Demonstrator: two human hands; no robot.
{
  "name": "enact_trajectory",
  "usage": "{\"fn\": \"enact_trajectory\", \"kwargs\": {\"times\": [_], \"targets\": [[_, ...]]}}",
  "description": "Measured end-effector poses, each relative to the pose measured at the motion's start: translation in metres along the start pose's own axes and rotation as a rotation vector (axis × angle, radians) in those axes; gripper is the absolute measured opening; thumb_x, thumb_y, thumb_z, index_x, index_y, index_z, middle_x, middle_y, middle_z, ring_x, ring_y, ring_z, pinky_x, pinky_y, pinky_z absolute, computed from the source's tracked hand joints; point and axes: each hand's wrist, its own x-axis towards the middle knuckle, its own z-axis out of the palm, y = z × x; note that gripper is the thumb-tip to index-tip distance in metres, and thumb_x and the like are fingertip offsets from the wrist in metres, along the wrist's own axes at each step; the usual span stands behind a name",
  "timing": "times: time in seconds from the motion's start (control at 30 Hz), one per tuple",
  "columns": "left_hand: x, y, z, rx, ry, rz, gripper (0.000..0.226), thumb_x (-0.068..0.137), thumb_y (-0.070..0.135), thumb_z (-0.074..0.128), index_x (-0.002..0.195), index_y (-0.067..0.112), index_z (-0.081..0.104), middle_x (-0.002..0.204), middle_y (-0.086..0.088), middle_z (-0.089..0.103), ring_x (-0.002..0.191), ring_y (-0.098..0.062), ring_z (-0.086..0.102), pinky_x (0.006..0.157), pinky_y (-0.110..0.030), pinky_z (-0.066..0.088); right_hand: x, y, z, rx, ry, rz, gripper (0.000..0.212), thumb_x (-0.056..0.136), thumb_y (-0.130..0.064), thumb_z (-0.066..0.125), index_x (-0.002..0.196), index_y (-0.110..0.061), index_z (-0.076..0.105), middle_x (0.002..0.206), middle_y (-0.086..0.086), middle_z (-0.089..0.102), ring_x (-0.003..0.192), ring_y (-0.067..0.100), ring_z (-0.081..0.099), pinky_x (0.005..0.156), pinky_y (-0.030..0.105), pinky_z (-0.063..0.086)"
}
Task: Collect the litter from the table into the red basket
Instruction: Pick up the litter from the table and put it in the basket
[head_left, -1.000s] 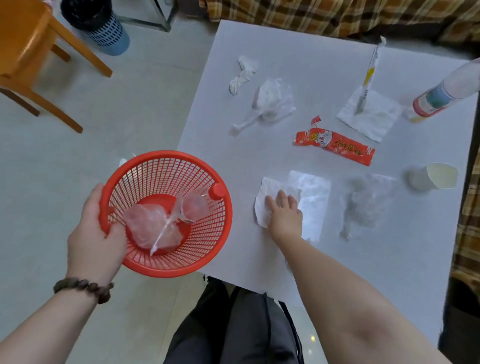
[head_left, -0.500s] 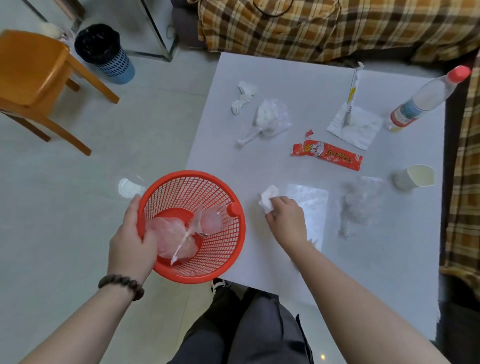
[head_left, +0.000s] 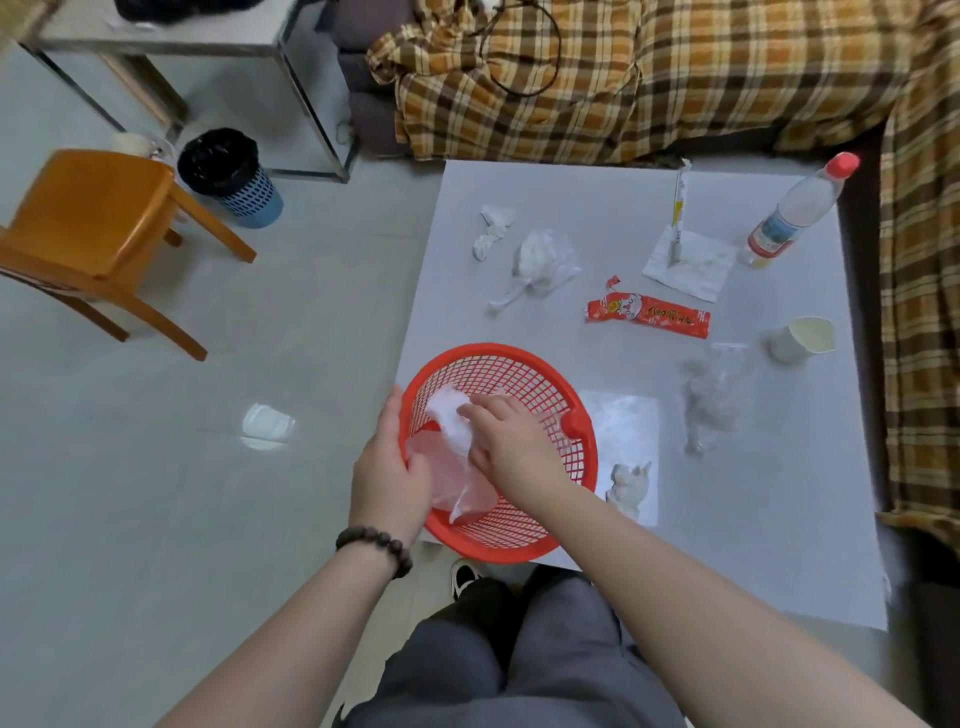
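The red basket (head_left: 524, 364) sits over the white table's (head_left: 779, 545) near-left edge. My left hand (head_left: 387, 470) grips its left rim. My right hand (head_left: 506, 441) is inside the basket, fingers on a white crumpled tissue (head_left: 449, 415) above a clear plastic bag (head_left: 457, 488). Litter on the table: a clear wrapper (head_left: 623, 415), a small paper scrap (head_left: 631, 483), crumpled clear plastic (head_left: 714, 400), a red snack wrapper (head_left: 649, 312), a white bag (head_left: 540, 260), a twisted tissue (head_left: 493, 228), a napkin (head_left: 691, 265) with a pen-like stick (head_left: 678, 208).
A paper cup (head_left: 802, 338) and a plastic bottle with a red cap (head_left: 795, 213) stand at the table's right side. A plaid-covered sofa (head_left: 675, 78) lies behind and to the right. An orange chair (head_left: 93, 228) and a dark bin (head_left: 228, 176) stand on the floor at left.
My right hand picked the white tissue off the table and carried it left into the basket. My left hand brought the basket right, over the table edge.
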Motion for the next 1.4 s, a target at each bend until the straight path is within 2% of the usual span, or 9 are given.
{"fn": "enact_trajectory", "kwargs": {"times": [0.1, 0.23, 0.47, 0.63, 0.77, 0.93, 1.07, 1.23, 1.4], "targets": [[-0.001, 0.0, 0.004, 0.004, -0.004, 0.003, 0.067, 0.086, 0.007, 0.046, 0.142, 0.04, 0.03, 0.118, -0.006, 0.063, 0.096, -0.026, 0.06, 0.08, -0.032, 0.049, -0.002, 0.006, 0.005, -0.035, -0.058, 0.066, 0.049, 0.087, -0.018, 0.057, 0.134, -0.013, 0.046, 0.142, 0.01, 0.045, 0.129, 0.028, 0.038, 0.108, 0.037, 0.028], [0.003, -0.001, 0.007, 0.009, -0.008, -0.013, 0.069, 0.084, 0.003, 0.044, 0.144, 0.035, 0.029, 0.129, -0.002, 0.057, 0.111, -0.024, 0.055, 0.092, -0.037, 0.046, -0.011, 0.012, -0.002, 0.039, 0.003, 0.096, 0.053, 0.085, -0.015, 0.061, 0.135, -0.012, 0.045, 0.142, 0.011, 0.045, 0.13, 0.029, 0.037, 0.11, 0.037, 0.027], [0.025, -0.012, 0.007, 0.109, 0.038, -0.097, 0.073, 0.079, 0.001, 0.043, 0.144, 0.033, 0.029, 0.119, -0.013, 0.061, 0.102, -0.034, 0.057, 0.089, -0.042, 0.046, -0.059, 0.073, -0.012, 0.067, 0.409, 0.203, 0.031, 0.085, -0.015, 0.064, 0.115, -0.009, 0.061, 0.124, 0.014, 0.056, 0.115, 0.032, 0.05, 0.099, 0.04, 0.041], [0.034, -0.018, 0.016, 0.149, 0.046, -0.103, 0.072, 0.079, 0.002, 0.045, 0.141, 0.036, 0.032, 0.109, -0.007, 0.062, 0.086, -0.025, 0.054, 0.079, -0.032, 0.042, -0.105, 0.164, 0.028, -0.06, 0.004, 0.634, 0.058, 0.085, -0.028, 0.062, 0.138, -0.021, 0.041, 0.153, 0.011, 0.026, 0.14, 0.033, 0.02, 0.115, 0.043, 0.022], [0.042, -0.021, 0.025, 0.193, 0.048, -0.075, 0.068, 0.08, 0.004, 0.047, 0.141, 0.033, 0.034, 0.114, -0.004, 0.062, 0.091, -0.021, 0.055, 0.083, -0.028, 0.038, -0.116, 0.206, 0.07, -0.097, -0.184, 0.726, 0.063, 0.085, -0.033, 0.06, 0.142, -0.025, 0.032, 0.156, 0.009, 0.016, 0.14, 0.032, 0.017, 0.115, 0.039, 0.021], [0.051, -0.018, 0.029, 0.198, 0.042, -0.048, 0.07, 0.079, 0.006, 0.046, 0.141, 0.035, 0.032, 0.118, 0.001, 0.06, 0.092, -0.013, 0.054, 0.084, -0.028, 0.042, -0.104, 0.22, 0.098, -0.103, -0.166, 0.772, 0.037, 0.083, -0.009, 0.049, 0.119, -0.016, 0.049, 0.133, 0.01, 0.041, 0.113, 0.032, 0.037, 0.084, 0.037, 0.043], [0.052, -0.016, 0.029, 0.181, 0.035, -0.029, 0.069, 0.079, 0.006, 0.046, 0.141, 0.035, 0.032, 0.115, 0.004, 0.06, 0.09, -0.012, 0.055, 0.081, -0.027, 0.043, -0.091, 0.224, 0.095, -0.005, -0.155, 0.802, 0.031, 0.082, 0.0, 0.043, 0.111, -0.008, 0.051, 0.116, 0.012, 0.049, 0.105, 0.031, 0.042, 0.071, 0.038, 0.045], [0.049, -0.014, 0.02, 0.151, 0.048, -0.019, 0.071, 0.08, 0.004, 0.048, 0.142, 0.035, 0.032, 0.112, 0.007, 0.059, 0.091, -0.011, 0.053, 0.082, -0.023, 0.038, -0.057, 0.186, 0.051, 0.193, 0.19, 0.751, 0.026, 0.088, -0.021, 0.055, 0.114, -0.014, 0.055, 0.113, 0.006, 0.055, 0.103, 0.026, 0.051, 0.074, 0.029, 0.038], [0.039, -0.006, 0.01, 0.074, 0.035, 0.044, 0.07, 0.079, 0.003, 0.048, 0.142, 0.032, 0.035, 0.125, 0.002, 0.058, 0.109, -0.017, 0.055, 0.089, -0.021, 0.037, -0.02, 0.099, -0.015, 0.315, 0.588, 0.466, 0.025, 0.083, -0.025, 0.064, 0.107, -0.022, 0.058, 0.102, -0.002, 0.058, 0.094, 0.016, 0.052, 0.077, 0.021, 0.037]]}}
